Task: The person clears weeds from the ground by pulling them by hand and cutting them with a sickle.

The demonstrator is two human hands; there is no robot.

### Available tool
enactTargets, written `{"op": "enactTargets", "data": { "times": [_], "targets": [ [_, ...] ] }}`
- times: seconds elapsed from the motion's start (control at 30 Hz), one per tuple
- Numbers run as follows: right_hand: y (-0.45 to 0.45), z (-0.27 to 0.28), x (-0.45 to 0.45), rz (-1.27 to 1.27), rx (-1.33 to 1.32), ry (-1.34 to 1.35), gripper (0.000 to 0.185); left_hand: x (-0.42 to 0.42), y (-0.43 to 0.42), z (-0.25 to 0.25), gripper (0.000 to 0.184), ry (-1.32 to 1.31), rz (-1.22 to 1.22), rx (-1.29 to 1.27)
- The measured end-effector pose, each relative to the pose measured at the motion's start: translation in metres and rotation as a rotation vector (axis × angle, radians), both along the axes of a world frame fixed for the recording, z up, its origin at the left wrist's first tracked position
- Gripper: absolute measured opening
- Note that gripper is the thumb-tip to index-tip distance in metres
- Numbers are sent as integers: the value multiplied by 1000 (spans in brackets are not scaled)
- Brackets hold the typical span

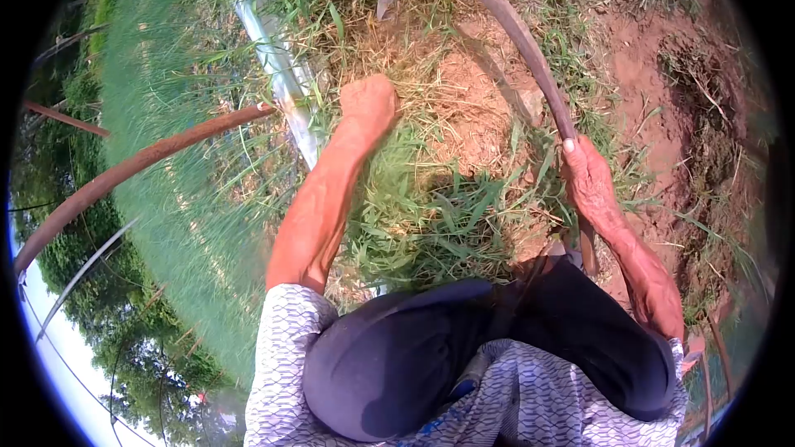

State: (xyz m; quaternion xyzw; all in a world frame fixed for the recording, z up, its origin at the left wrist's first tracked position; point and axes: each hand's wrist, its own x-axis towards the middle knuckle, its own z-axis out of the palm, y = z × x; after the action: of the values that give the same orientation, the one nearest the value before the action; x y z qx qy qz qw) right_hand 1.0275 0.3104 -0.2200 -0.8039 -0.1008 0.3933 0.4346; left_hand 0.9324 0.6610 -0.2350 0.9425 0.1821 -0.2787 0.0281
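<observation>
Right fingers (571, 151) gripping hooked tool (528, 43), left fingers (374, 88) fisted beside grass (335, 0), contents hidden

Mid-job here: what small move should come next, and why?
I'd probably draw the left grip slightly back toward the knees. It is closed, low at the grass, and the tip of the curved tool, held in the right grip, points its way. Whether it grasps stems is unclear.
</observation>
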Motion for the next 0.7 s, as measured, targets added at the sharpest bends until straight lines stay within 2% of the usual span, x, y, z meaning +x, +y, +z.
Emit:
{"op": "enactTargets", "data": {
  "times": [0.03,0.13,0.17,0.2,0.27,0.33,0.4,0.43,0.5,0.53,0.6,0.67,0.7],
  "targets": [
    [12,-4,4,67,5,-118,43,-7,-4,1,16,-223,-109,87],
    [0,-6,-6,206,-123,-178,43,-5,-7,17,17,-109,1,-33],
    [-45,-35,-19,300,-182,-211,43,-10,-7,13,18,-143,-40,-34],
    [-56,-26,-34,217,-162,-206,43,-10,-11,16,18,-151,-29,-38],
    [-58,-11,-54,235,-208,-146,44,-25,-30,33,20,-21,90,-87],
    [-57,-8,-59,189,-185,-105,42,-55,-59,51,20,134,-91,-209],
    [-56,-19,-51,119,-183,43,41,-92,-78,53,18,169,0,-374],
    [-50,-22,-49,130,-142,-1,43,-110,-82,50,17,182,37,-428],
    [-32,-21,-35,137,-118,-54,44,-128,-83,36,21,417,-191,-482],
    [-10,-11,-21,123,-107,-39,45,-124,-82,34,21,414,-194,-498],
    [-5,1,-21,135,-115,-11,46,-113,-82,36,42,0,139,-401],
    [-8,-1,-23,201,-238,-146,45,-96,-72,23,54,-366,177,-190],
    [-48,-21,-36,344,-303,-199,40,-83,-70,27,54,-383,175,-194]
  ]
}}
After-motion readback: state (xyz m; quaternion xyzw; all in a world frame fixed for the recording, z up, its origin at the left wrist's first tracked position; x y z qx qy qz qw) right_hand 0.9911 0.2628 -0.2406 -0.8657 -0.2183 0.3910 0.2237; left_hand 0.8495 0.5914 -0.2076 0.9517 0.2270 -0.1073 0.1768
